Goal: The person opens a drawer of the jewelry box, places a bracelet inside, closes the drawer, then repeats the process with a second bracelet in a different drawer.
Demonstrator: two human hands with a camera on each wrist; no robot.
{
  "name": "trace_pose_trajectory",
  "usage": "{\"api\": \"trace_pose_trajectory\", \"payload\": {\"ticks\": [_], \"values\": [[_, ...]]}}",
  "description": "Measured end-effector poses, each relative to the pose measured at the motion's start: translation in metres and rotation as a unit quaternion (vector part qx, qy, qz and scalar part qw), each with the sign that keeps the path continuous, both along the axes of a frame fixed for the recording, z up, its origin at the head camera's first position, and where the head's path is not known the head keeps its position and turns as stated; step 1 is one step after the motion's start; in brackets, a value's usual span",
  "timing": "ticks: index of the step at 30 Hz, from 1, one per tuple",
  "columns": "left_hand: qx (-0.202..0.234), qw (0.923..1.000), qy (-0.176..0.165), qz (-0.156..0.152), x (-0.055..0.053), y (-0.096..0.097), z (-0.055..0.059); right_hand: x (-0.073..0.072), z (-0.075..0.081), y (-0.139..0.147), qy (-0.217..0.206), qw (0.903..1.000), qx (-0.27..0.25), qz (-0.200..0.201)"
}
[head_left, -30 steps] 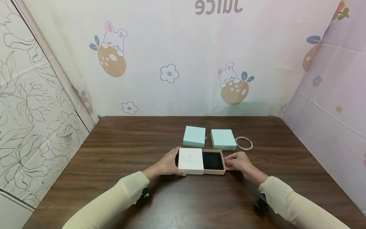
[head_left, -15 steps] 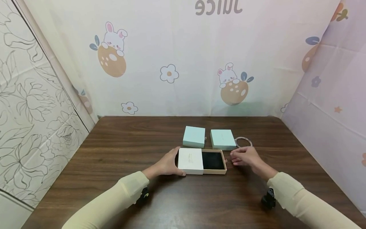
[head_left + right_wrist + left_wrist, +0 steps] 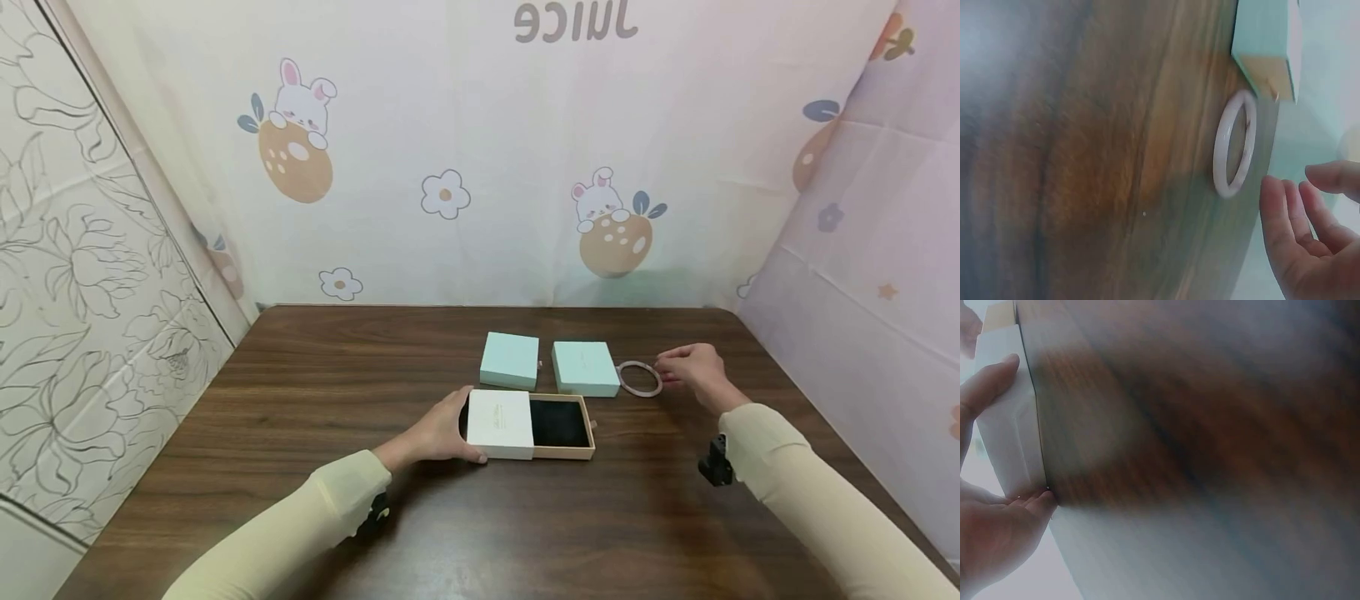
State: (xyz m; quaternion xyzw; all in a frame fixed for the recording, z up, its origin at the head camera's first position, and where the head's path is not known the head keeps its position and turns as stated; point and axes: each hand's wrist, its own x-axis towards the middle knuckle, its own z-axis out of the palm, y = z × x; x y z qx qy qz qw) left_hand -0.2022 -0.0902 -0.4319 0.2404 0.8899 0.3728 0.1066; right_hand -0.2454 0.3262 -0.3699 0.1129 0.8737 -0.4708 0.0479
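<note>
My left hand [image 3: 438, 431] grips the white cardboard box cover [image 3: 498, 425] at its left end, thumb on the near side. In the left wrist view, thumb and fingers hold the cover [image 3: 1010, 434] from opposite sides. A drawer [image 3: 562, 452] with a black lining sticks out to the right, its small pull tab [image 3: 593, 424] showing. At the far right, my right hand [image 3: 697, 371] is beside a pale bangle [image 3: 643, 394] that lies flat on the table. The right wrist view shows the fingers and thumb apart, with a gap to the bangle [image 3: 1221, 150].
Two mint-green boxes stand behind the white one: a left box [image 3: 510, 357] and a right box [image 3: 587, 367], whose right side is close to the bangle. The dark wooden table [image 3: 322, 367] ends at a printed curtain [image 3: 510, 125].
My right hand has left the drawer's end and moved right and back to the bangle. The left hand stays on the white cover, and the drawer remains pulled out.
</note>
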Motion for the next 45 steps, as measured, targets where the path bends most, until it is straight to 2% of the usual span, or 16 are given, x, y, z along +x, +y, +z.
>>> {"api": "trace_pose_trajectory", "payload": {"ticks": [7, 12, 18, 22, 25, 30, 35, 41, 45], "values": [[-0.003, 1.0, 0.0, -0.003, 0.0, 0.001, 0.001, -0.01, -0.006, 0.01, -0.021, 0.9984, 0.051, -0.015], [-0.007, 1.0, -0.004, -0.003, -0.001, 0.003, 0.001, -0.013, -0.012, 0.012, -0.03, 0.9959, 0.085, -0.011], [-0.006, 1.0, -0.006, -0.001, -0.001, 0.003, 0.001, -0.014, -0.022, 0.009, 0.005, 0.9919, 0.127, 0.008], [-0.004, 1.0, -0.004, 0.001, -0.001, 0.002, 0.001, -0.016, -0.03, 0.006, 0.039, 0.9817, 0.186, 0.005], [-0.003, 1.0, -0.003, 0.0, -0.001, 0.002, 0.0, -0.018, -0.036, 0.004, 0.045, 0.9766, 0.21, -0.006], [-0.003, 1.0, -0.003, 0.001, 0.0, 0.001, -0.001, -0.021, -0.04, 0.001, 0.023, 0.9771, 0.209, -0.034], [0.001, 1.0, -0.008, 0.003, 0.0, 0.001, -0.001, -0.021, -0.04, -0.002, 0.015, 0.9761, 0.213, -0.042], [0.002, 0.9999, -0.011, 0.004, 0.0, 0.0, -0.001, -0.019, -0.035, -0.002, 0.048, 0.9749, 0.215, -0.034], [-0.001, 1.0, -0.007, 0.004, -0.001, 0.0, -0.001, -0.016, -0.03, 0.002, 0.05, 0.9802, 0.19, -0.024]]}}
